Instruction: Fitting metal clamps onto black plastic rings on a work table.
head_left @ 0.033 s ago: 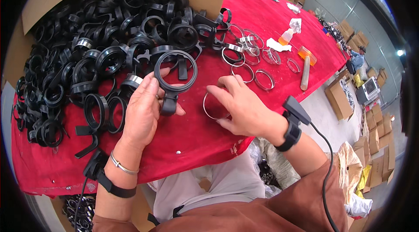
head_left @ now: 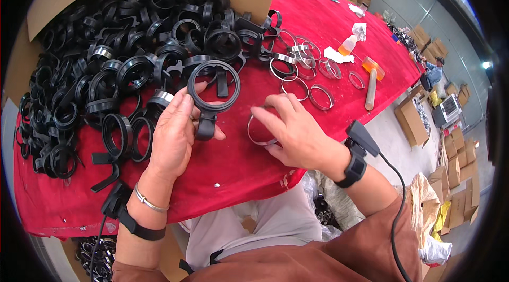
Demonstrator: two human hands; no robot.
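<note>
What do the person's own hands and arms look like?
The left hand and right hand are ungloved; brown cloth sleeves. The left forearm wears a silver metal bangle and black strap with boxy black device and thin black cable; the right forearm has another black strap, another device and another cable.

Round black plastic rings [head_left: 122, 74] are heaped at the left edge of the red cloth-covered table [head_left: 191, 186]. Thin silver metal rings [head_left: 284, 58] lie mid-table, an orange-headed hammer [head_left: 371, 90] near the right edge. A white scrap [head_left: 339, 56], maybe paper, lies beside the silver rings.
</note>
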